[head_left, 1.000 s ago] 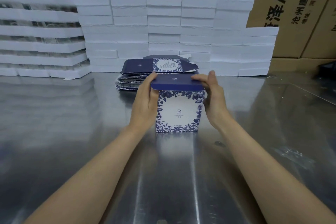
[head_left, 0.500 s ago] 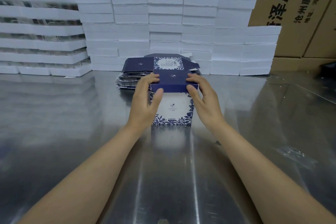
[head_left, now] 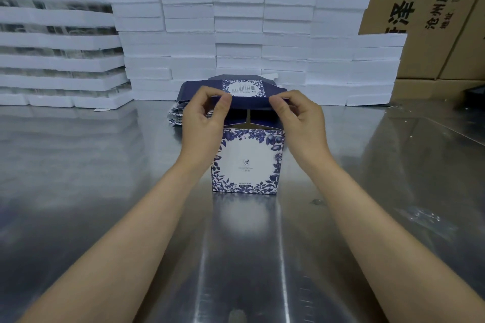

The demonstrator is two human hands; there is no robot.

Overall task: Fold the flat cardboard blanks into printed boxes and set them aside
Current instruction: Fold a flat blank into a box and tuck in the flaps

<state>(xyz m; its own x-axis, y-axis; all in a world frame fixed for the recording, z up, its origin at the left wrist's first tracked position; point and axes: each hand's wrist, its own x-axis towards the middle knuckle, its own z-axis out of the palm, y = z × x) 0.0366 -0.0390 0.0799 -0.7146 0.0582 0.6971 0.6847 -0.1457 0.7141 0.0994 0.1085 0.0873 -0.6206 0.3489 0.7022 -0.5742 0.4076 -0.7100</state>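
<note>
Hands, left hand (head_left: 203, 118) and right hand (head_left: 299, 119), pinch the box (head_left: 248, 162) lid flap (head_left: 250, 104); closing step, tuck it in next.

1. Both forearms reach forward from the bottom corners and converge toward the middle.
2. The left hand (head_left: 203, 123) is raised, its back toward the camera, thumb and forefinger pinching the left end of the dark blue lid flap (head_left: 250, 105), other fingers curled.
3. The right hand (head_left: 299, 123) mirrors it, pinching the flap's right end, fingers curled, wrist bent slightly inward.
</note>
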